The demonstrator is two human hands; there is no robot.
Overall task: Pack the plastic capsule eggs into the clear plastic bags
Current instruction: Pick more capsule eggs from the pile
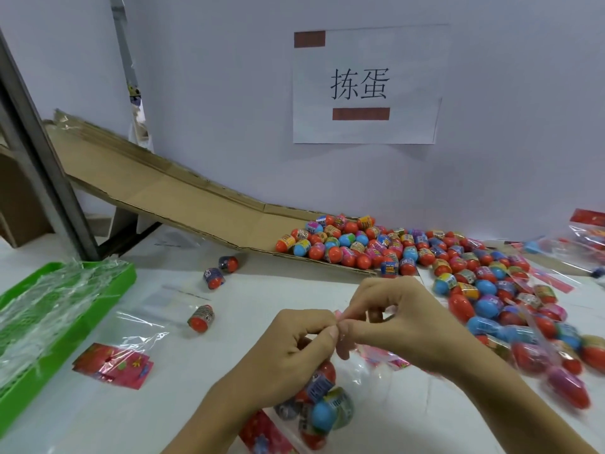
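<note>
Near us, our left hand (pixel 302 335) and right hand (pixel 393 317) pinch the mouth of a clear plastic bag (pixel 330 404) holding several capsule eggs (pixel 324 409), probably sealing it. Loose eggs (pixel 409 253) lie heaped far right on the surface (pixel 248 299).

Two hands meet at the near centre of the bench (pixel 229 371), the left hand (pixel 291 348) and right hand (pixel 402 319) touching at the fingers (pixel 340 329) above a bag (pixel 327 407) with eggs in it. A heap of eggs (pixel 409 250) spreads to the right, spilling from the foot of a cardboard ramp (pixel 163 191) that slopes down from the far left along the wall (pixel 229 93). A paper sign (pixel 366 83) hangs on that wall. A tray (pixel 124 276) sits at the left edge, with three loose eggs (pixel 214 278) between it and the heap.
</note>
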